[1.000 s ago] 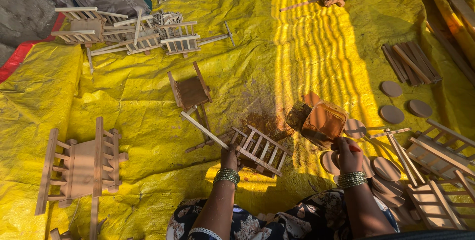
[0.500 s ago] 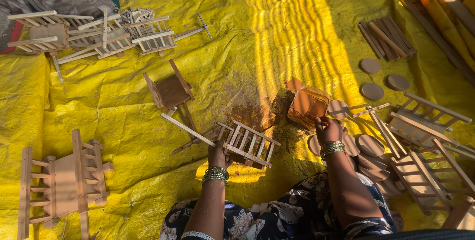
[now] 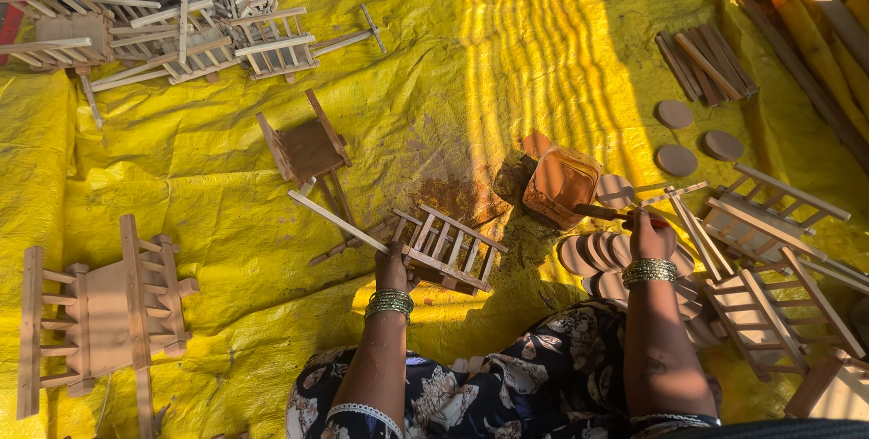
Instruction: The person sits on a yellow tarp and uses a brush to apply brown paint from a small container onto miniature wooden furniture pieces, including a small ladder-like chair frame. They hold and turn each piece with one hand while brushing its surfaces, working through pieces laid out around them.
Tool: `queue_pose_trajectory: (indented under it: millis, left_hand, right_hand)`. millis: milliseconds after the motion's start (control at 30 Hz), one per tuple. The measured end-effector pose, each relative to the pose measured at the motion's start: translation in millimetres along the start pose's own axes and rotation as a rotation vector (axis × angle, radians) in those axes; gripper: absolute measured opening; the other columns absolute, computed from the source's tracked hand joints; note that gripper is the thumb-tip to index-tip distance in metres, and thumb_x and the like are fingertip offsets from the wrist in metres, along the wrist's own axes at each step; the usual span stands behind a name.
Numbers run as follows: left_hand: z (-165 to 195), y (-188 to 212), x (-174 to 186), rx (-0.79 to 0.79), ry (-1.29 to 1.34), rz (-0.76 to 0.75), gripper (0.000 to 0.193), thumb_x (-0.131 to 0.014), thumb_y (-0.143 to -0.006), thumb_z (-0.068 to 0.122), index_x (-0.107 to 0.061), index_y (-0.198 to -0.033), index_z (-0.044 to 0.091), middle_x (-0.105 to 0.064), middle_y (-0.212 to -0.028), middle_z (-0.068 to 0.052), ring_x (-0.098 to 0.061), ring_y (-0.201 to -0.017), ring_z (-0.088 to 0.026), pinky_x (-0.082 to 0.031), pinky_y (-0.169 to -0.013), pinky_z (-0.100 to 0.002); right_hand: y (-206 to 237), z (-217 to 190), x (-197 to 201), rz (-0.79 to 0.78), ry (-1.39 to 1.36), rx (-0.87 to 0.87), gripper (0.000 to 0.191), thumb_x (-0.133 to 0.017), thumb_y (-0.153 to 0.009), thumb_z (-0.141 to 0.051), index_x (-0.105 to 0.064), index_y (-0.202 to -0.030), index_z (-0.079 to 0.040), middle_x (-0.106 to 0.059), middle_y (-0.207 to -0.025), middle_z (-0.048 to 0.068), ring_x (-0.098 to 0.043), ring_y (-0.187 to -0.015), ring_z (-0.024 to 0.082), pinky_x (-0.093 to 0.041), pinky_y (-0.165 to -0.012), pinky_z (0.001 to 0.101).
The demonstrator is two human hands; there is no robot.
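While gripped by the left hand (image 3: 394,269), a pale slatted wooden frame (image 3: 445,249); right hand (image 3: 650,233) clamped on a brush (image 3: 605,213).

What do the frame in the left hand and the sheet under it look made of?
Frame: bare light wood, apparently unpainted; slats show pale grain colour. Left hand grips its edge. Sheet: likely yellow plastic tarpaulin; creased, slightly glossy in sunlight.

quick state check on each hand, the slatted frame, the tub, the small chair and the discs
left hand: gripping the slatted wooden frame
right hand: holding a brush at the tub
tub: open, holds brown liquid
small wooden chair: on its side
wooden discs: overlapping by the right hand
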State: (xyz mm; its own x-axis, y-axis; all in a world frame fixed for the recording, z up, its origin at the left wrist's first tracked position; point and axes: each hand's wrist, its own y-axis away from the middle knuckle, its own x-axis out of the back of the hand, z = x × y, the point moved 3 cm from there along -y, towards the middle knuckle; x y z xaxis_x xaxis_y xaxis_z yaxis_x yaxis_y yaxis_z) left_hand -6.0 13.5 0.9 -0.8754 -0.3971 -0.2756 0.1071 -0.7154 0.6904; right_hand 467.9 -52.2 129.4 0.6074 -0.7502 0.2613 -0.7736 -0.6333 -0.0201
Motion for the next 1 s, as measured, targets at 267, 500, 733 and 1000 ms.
queue_pose_trajectory:
  millis: [267,500,733,1000]
  left_hand:
    - [10.0,28.3,4.1,0.026,-0.049,0.041,0.033,-0.044,-0.104,0.041,-0.057,-0.125,0.018,-0.058,-0.092,-0.006,-0.038,-0.046,-0.017,-0.044,-0.045,-0.036]
    - [22.2,54.3,5.6,0.031,-0.047,0.053,0.030,-0.049,-0.104,0.037,-0.055,-0.124,0.015,-0.047,-0.078,-0.007,-0.038,-0.047,-0.017,-0.039,-0.045,-0.037]
    - [35.5,87.0,14.8,-0.007,-0.049,0.081,0.029,-0.046,-0.105,0.034,-0.054,-0.120,0.011,-0.052,-0.074,-0.007,-0.031,-0.043,-0.017,-0.032,-0.042,-0.039]
    - [44.1,127.9,30.4,0.016,-0.001,0.006,0.022,-0.049,-0.105,0.031,-0.053,-0.113,0.010,-0.048,-0.071,-0.009,-0.037,-0.043,-0.020,-0.034,-0.043,-0.039]
  right_hand:
    - [29.2,-19.8,30.5,0.008,0.227,0.131,0.027,-0.066,-0.104,-0.021,-0.078,-0.103,0.004,-0.078,-0.090,0.012,-0.075,-0.083,0.021,-0.056,-0.081,0.0319]
    - [84.3,-42.8,15.8,-0.092,0.131,0.264,0.036,-0.066,-0.102,-0.031,-0.073,-0.120,-0.001,-0.078,-0.099,0.014,-0.074,-0.091,0.023,-0.057,-0.083,0.0351]
    - [144.1,-71.9,-3.7,-0.430,0.476,0.537,0.037,-0.070,-0.091,-0.021,-0.071,-0.122,-0.001,-0.075,-0.106,0.022,-0.075,-0.099,0.031,-0.057,-0.086,0.0386]
    - [200.6,-86.2,10.5,-0.427,0.297,0.411,0.036,-0.070,-0.092,-0.022,-0.069,-0.122,-0.003,-0.076,-0.110,0.015,-0.075,-0.102,0.023,-0.057,-0.088,0.0346]
